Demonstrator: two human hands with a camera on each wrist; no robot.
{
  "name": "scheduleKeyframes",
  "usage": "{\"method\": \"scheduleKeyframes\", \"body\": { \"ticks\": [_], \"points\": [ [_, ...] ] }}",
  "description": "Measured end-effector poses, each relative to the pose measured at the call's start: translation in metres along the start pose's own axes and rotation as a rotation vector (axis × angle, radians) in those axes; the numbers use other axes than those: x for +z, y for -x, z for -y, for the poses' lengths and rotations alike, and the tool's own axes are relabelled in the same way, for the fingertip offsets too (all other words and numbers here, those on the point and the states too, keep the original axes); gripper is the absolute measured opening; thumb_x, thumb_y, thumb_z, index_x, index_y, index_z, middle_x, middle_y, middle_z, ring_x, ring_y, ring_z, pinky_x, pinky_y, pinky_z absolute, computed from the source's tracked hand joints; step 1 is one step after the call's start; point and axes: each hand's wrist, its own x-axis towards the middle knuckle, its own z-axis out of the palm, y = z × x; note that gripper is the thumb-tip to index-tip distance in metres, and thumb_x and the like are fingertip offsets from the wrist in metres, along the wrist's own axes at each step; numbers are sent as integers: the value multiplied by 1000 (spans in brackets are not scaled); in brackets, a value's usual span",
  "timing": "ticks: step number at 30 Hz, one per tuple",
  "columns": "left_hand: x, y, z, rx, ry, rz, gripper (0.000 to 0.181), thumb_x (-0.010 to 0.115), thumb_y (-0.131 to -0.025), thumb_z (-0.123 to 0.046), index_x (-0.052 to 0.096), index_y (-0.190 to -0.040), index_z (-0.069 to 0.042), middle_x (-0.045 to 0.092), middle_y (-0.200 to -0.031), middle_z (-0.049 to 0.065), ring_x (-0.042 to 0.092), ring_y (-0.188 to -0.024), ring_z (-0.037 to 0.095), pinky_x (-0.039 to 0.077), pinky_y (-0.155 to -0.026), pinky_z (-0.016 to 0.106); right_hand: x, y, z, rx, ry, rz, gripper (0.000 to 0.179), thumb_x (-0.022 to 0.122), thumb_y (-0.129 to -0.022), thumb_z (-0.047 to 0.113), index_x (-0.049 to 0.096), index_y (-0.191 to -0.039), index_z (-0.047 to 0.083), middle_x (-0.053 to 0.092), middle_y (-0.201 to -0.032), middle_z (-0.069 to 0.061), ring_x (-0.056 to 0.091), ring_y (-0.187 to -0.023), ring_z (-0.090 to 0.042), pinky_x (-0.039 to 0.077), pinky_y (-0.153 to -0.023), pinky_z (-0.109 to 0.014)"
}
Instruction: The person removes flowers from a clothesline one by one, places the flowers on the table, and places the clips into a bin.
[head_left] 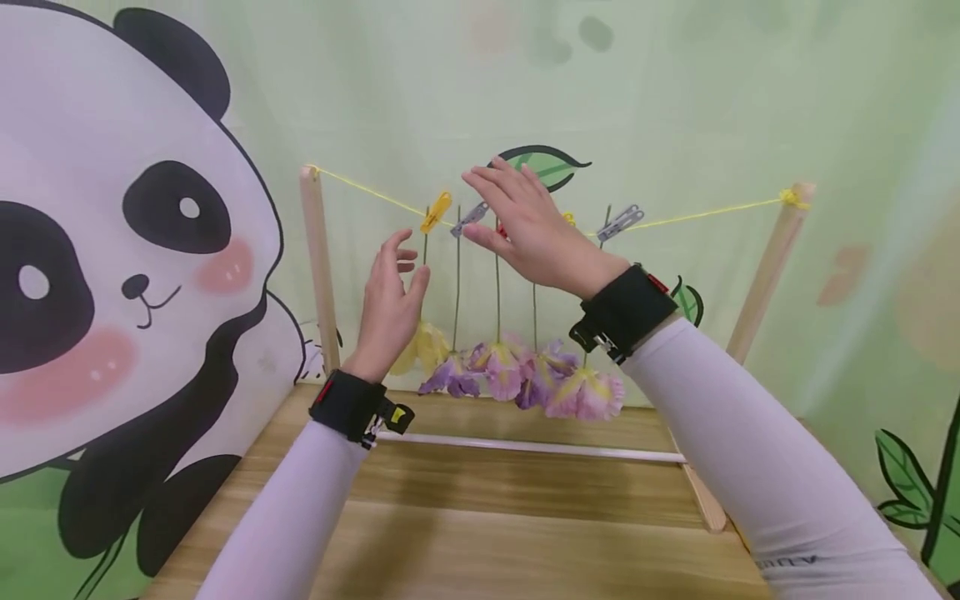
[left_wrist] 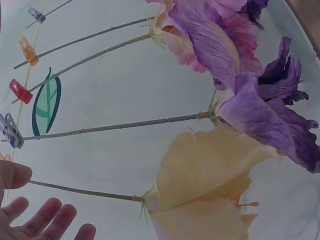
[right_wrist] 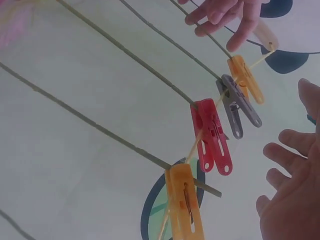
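Observation:
Several artificial flowers hang upside down by their stems from a sagging yellow string (head_left: 712,214), each stem clipped with a plastic clothespin. My left hand (head_left: 392,296), fingers loosely bent and holding nothing, is beside the stem of the yellow flower (left_wrist: 200,180), just below its orange clothespin (head_left: 436,212). My right hand (head_left: 528,225) is raised with fingers extended, overlapping the middle of the string in the head view. In the right wrist view it is apart from the grey clothespin (right_wrist: 237,105) and red clothespin (right_wrist: 211,135). Purple (left_wrist: 265,115) and pink flowers (head_left: 502,367) hang farther right.
The string runs between a left wooden post (head_left: 320,267) and a right wooden post (head_left: 772,267). A white rod (head_left: 525,450) crosses low at the front, over the wooden table (head_left: 525,550). Behind hangs a pale green backdrop (head_left: 390,83) with a large panda (head_left: 135,283).

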Motion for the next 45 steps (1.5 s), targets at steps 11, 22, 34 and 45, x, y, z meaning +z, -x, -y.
{"method": "scheduleKeyframes", "body": {
  "ticks": [11,22,34,45],
  "points": [
    [4,2,1,-7,-24,-19,49,54,-99,-15,35,-144,-17,56,-118,12,55,-106,23,49,-85,44,7,-23,5,68,-30,88,62,46,-101,41,26,-150,9,25,-156,-15,4,-146,-25,-5,-118,-43],
    [11,2,1,10,-52,-48,44,54,-98,-11,41,-140,-17,62,-110,13,60,-97,23,54,-79,38,13,-42,9,54,41,108,56,47,-102,35,32,-147,6,34,-151,-15,12,-145,-29,3,-118,-45],
    [18,6,1,26,-114,-121,33,57,-96,-10,55,-128,-20,67,-96,6,64,-83,17,52,-67,36,20,-53,14,56,225,121,29,56,-98,20,61,-124,9,60,-115,-8,44,-112,-29,32,-101,-47],
    [19,2,-10,52,-128,-149,32,58,-96,-10,57,-126,-21,67,-95,5,63,-83,16,52,-69,36,9,-49,10,70,142,-77,8,67,-88,8,66,-95,4,62,-93,-9,42,-96,-27,32,-88,-42]
  ]
}}
